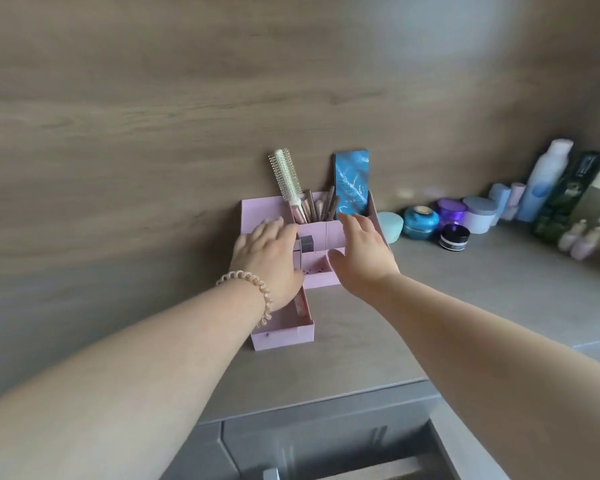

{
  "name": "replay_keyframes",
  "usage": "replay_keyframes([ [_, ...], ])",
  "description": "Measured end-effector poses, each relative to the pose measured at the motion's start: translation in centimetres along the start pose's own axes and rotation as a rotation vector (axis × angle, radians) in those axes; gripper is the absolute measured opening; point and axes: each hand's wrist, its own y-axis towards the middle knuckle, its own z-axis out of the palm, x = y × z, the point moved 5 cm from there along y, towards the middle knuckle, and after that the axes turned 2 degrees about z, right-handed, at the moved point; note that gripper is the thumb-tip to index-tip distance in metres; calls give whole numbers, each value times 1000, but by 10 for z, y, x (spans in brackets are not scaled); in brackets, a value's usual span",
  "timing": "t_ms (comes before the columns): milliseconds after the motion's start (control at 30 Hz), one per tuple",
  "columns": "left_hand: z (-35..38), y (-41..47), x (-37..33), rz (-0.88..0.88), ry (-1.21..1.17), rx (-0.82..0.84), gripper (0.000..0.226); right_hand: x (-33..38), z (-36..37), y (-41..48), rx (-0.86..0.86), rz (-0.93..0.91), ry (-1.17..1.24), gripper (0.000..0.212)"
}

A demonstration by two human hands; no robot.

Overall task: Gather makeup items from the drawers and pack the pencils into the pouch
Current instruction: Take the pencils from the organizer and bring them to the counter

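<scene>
- The pink organizer stands on the table against the wall.
- One pink drawer at its lower left is pulled out far toward the front. Its inside is mostly hidden.
- The pencils are pinkish brown. They stand up, leaning, in the back cup of the organizer.

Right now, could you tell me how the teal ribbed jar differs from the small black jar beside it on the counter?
The teal ribbed jar is rounded and bulging, while the small black jar is a low, flat cylinder. The teal ribbed jar looks larger and has vertical ridges; the small black jar looks smooth, with a pale band at its base. The teal one stands farther back, the black one nearer the counter's front. Both stand upright, closed, to the right of the pink organizer.
</scene>
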Motion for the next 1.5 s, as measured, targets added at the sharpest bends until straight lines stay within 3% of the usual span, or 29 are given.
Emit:
replay_keyframes([
  [233,31,16,11,14,84,34,76,-3,24,51,70,-19,12,62],
  [433,37,47,15,15,151,-46,80,-10,34,95,-13,63,-13,52],
  [767,47,48,21,48,129,-102,66,-19,56,125,-70,163,44,61],
  [1000,48,48,22,57,120,-138,62,-15,60,137,-94,149,88,53],
  [1167,50,49,22,56,119,-150,63,-13,61,141,-122,108,79,62],
  [1333,51,50,22,57,114,-159,62,-15,59,146,-133,45,-25,38],
  [1500,51,49,23,65,105,-177,61,-12,62,145,-147,21,-64,42],
])
